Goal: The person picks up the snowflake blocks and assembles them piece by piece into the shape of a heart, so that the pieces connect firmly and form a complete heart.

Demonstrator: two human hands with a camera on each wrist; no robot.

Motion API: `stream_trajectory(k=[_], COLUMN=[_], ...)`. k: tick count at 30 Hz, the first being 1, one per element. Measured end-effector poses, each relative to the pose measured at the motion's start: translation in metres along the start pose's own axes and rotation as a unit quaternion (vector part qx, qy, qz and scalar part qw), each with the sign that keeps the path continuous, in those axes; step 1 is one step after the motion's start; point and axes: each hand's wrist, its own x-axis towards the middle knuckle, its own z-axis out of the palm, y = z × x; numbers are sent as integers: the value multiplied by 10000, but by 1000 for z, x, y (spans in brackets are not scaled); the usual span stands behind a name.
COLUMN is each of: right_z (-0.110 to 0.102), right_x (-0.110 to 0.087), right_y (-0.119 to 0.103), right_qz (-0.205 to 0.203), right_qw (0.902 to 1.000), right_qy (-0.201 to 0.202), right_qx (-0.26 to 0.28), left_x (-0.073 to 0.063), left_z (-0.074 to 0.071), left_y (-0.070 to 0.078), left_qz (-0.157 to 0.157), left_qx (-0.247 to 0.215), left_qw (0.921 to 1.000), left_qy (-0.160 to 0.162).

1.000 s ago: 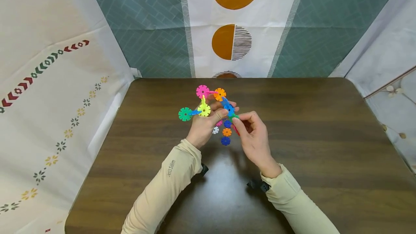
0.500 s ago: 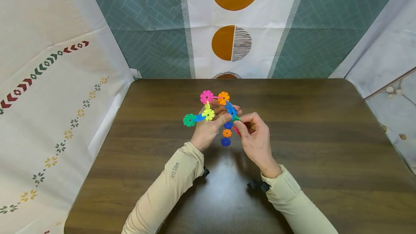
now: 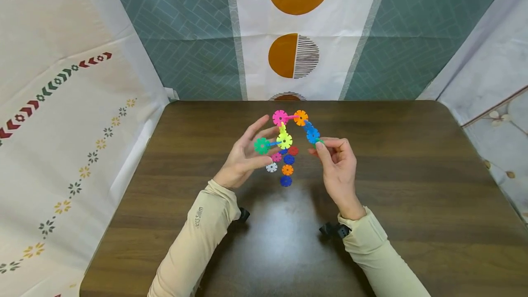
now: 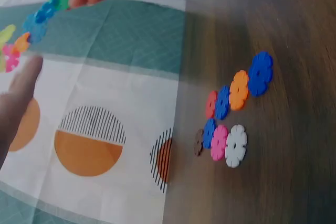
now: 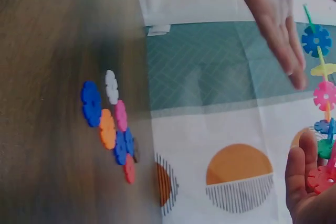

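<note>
A chain of snowflake discs point(image 3: 284, 140), slotted edge to edge, hangs in an arch above the table, running from green through blue, yellow, pink and orange to blue and green. My right hand point(image 3: 340, 168) pinches the green disc point(image 3: 317, 142) at its right end between thumb and fingers. A red disc point(image 5: 321, 180) on that end lies against the right hand's palm in the right wrist view. My left hand point(image 3: 241, 157) is spread behind the chain's left end, its fingers extended; the right wrist view shows it apart from the discs.
Several loose discs lie on the brown table point(image 3: 412, 173) below the hands, among them a white disc point(image 4: 235, 146), an orange disc point(image 3: 287, 170) and a blue disc point(image 4: 260, 73). A patterned cloth point(image 3: 185, 35) hangs behind the table's far edge.
My left hand has let go of the chain and drawn back left, its fingers spreading. The right hand has moved right and slightly up, carrying the chain with it.
</note>
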Motion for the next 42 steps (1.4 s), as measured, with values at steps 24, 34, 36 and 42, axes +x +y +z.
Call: stream_trajectory(k=[24, 34, 36, 42], right_z=[1, -8, -12, -19], right_x=[-4, -2, -1, -1], right_y=[6, 14, 18, 32], right_qz=[939, 1416, 1850, 2743], right_qw=[9937, 9888, 9802, 9272], right_qy=[-574, -320, -234, -1355], right_qx=[-234, -343, -672, -2162], left_x=[3, 0, 0, 1], left_z=[-2, -8, -8, -8], left_y=[1, 4, 5, 6], left_qz=[-728, -454, -428, -277], left_qx=[463, 25, -77, -420], left_qw=[9925, 9884, 9873, 9866], left_qy=[866, 1447, 1530, 1551])
